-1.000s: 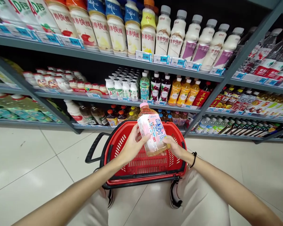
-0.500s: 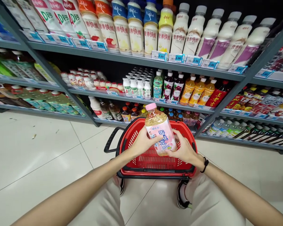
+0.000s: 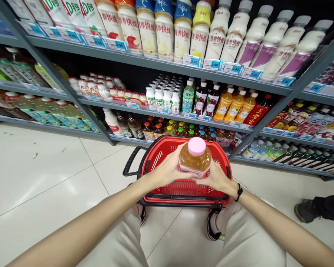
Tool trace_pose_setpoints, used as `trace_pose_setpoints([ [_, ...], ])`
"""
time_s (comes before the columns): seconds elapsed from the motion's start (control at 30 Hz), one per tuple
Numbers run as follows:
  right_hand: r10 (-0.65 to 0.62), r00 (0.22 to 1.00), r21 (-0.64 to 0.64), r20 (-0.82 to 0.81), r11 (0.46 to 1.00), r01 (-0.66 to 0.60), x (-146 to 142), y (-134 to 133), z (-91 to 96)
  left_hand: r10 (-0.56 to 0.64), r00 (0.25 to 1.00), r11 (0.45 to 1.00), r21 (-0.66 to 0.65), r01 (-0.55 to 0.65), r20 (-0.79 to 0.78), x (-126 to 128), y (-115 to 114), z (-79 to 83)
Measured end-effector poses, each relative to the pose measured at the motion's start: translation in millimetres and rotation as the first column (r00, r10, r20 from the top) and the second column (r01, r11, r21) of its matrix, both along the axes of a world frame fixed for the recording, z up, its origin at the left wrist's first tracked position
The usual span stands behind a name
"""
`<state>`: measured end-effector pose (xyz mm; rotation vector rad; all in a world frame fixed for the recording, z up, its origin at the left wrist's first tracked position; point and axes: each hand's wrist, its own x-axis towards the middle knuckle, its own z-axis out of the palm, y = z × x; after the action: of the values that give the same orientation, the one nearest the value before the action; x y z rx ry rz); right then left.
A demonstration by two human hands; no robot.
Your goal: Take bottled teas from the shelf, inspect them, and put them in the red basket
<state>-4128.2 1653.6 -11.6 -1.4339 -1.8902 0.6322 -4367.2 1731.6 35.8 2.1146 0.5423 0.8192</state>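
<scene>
A drink bottle point(image 3: 195, 157) with a pink cap and amber-brown liquid is between my two hands, its cap tilted toward my eyes. My left hand point(image 3: 168, 168) is closed around its left side, thumb along the front. My right hand point(image 3: 213, 176) grips the lower right side. Most of the pink label is hidden by the tilt and the fingers. Beneath the bottle, a red shopping basket point(image 3: 180, 195) with black handles stands on the floor between my feet; the part of its inside that shows is bare red mesh.
Ahead are grey shelves point(image 3: 167, 66) holding milk drinks, juices and small bottles. Low-shelf bottles point(image 3: 189, 130) with coloured caps stand just behind the basket. The basket's black handle point(image 3: 131, 163) sticks out to the left. Another person's shoe point(image 3: 306, 210) is on the floor at right.
The bottle has been tipped so its cap points up toward me instead of its label facing me. Both hands have kept hold of it. Another person's foot has appeared at right.
</scene>
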Motion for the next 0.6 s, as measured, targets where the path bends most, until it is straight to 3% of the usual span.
trace_pose_setpoints([
  [0.17, 0.048, 0.999, 0.027, 0.015, 0.998, -0.048, 4.5, 7.8, -12.4, -0.058, 0.996, 0.996, 0.066, 0.063, -0.073, -2.4, -4.4, 2.6],
  [0.33, 0.053, 0.998, -0.036, -0.031, 0.998, -0.054, 2.6, 7.3, -4.4, 0.037, 0.999, 0.997, 0.062, -0.035, -0.036, 1.8, -2.2, -1.6],
  [0.47, 0.035, 0.989, -0.088, -0.146, 0.995, -0.048, -0.5, 3.2, 5.0, 0.134, 0.991, 0.991, 0.003, -0.134, -0.013, 3.5, 1.6, -0.8],
  [0.6, 0.005, 0.958, -0.163, -0.287, 0.985, -0.054, -1.5, 2.8, 3.8, 0.136, 0.990, 0.981, -0.148, -0.129, 0.038, 0.6, 15.2, 1.3],
])
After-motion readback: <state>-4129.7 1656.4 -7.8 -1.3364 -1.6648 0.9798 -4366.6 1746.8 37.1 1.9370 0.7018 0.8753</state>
